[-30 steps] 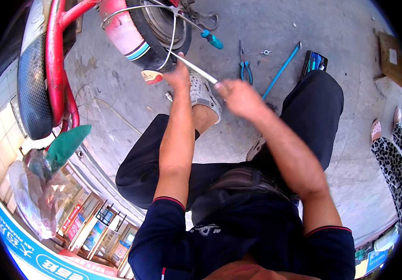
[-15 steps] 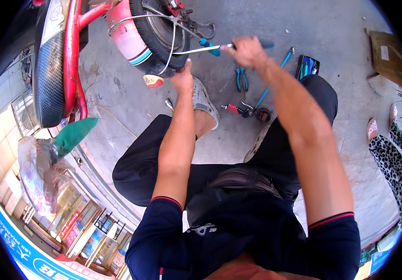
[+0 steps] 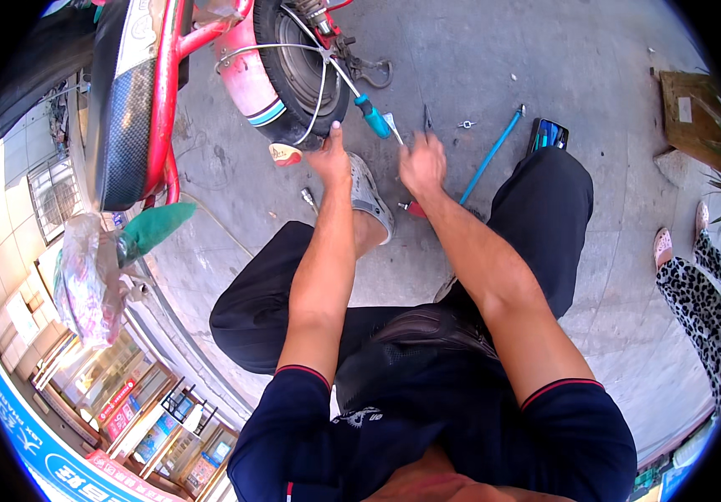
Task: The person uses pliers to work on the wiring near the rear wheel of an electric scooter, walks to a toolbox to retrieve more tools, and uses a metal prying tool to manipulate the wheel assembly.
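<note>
A small wheel with a black tyre (image 3: 281, 54) and a pink mudguard (image 3: 247, 92) is at the upper left. My left hand (image 3: 327, 157) grips the tyre's lower edge, thumb up, its other fingers partly hidden. A screwdriver (image 3: 371, 115) with a teal handle lies angled against the wheel's wire stay (image 3: 318, 92). My right hand (image 3: 423, 165), smeared by motion, is closed on a flat metal lever (image 3: 393, 127) whose pale end points at the screwdriver handle. Pliers (image 3: 427, 119) lie on the ground just beyond this hand, their handles hidden.
A long blue-handled tool (image 3: 494, 152), a small metal part (image 3: 466, 125) and a tool case (image 3: 549, 134) lie to the right. A red tool (image 3: 413, 209) is partly under my right forearm. The red vehicle frame (image 3: 164, 100) stands at left; a person's legs (image 3: 695, 284) are far right.
My right hand has moved left and down, drawing the lever away from the wheel. The left hand keeps its hold. The wheel and vehicle now appear slightly farther right in the picture.
</note>
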